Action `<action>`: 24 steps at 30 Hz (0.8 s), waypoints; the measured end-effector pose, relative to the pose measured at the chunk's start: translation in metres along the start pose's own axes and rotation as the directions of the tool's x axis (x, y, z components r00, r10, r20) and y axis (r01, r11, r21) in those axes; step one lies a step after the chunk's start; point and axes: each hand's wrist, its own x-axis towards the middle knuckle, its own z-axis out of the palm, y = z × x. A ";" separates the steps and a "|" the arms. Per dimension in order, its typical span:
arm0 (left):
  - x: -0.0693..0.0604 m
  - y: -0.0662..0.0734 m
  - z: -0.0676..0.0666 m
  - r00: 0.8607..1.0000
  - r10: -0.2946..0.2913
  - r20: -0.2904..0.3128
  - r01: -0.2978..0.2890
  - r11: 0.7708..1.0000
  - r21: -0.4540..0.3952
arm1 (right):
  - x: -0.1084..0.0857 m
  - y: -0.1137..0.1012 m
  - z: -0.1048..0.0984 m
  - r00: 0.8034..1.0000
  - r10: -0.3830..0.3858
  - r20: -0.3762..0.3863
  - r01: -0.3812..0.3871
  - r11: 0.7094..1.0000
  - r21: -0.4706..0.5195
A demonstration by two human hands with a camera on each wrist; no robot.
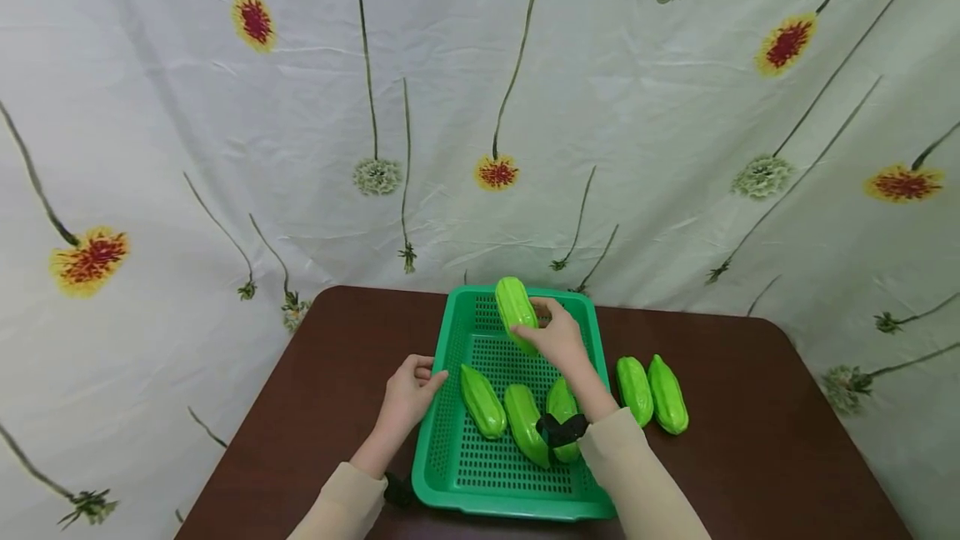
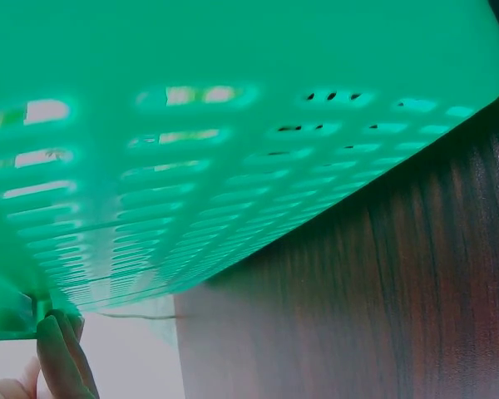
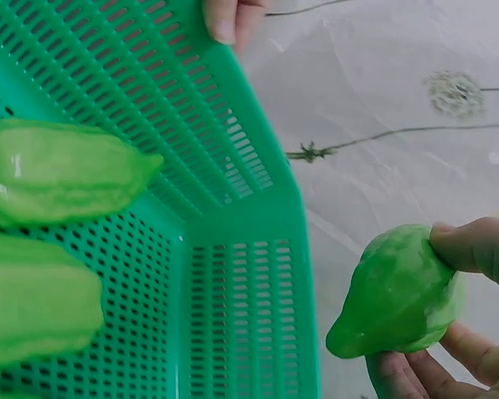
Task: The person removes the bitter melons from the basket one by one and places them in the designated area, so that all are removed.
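Note:
My right hand (image 1: 558,338) grips a green ribbed vegetable (image 1: 516,308) above the far part of the green basket (image 1: 513,513); the right wrist view shows thumb and fingers around the vegetable (image 3: 395,291). Three similar vegetables lie in the basket: one at left (image 1: 482,402), one in the middle (image 1: 525,423), and one at right (image 1: 561,407) partly hidden by my right wrist. My left hand (image 1: 407,394) holds the basket's left rim, its curled fingers (image 2: 62,353) against the edge in the left wrist view.
Two more green vegetables (image 1: 634,390) (image 1: 667,394) lie side by side on the dark brown table (image 1: 757,423), right of the basket. A white cloth with a flower print (image 1: 495,173) hangs behind the table's far edge.

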 end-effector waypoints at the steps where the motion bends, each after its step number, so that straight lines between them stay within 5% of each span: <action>1: 0.000 0.000 0.000 1.000 0.000 0.000 0.000 1.000 0.001 | -0.001 0.001 -0.004 1.000 -0.001 -0.001 0.001 1.000 0.005; 24: 0.002 -0.002 0.001 1.000 0.002 0.011 -0.002 1.000 0.007 | -0.021 0.044 -0.100 0.992 0.097 -0.078 -0.095 0.995 0.023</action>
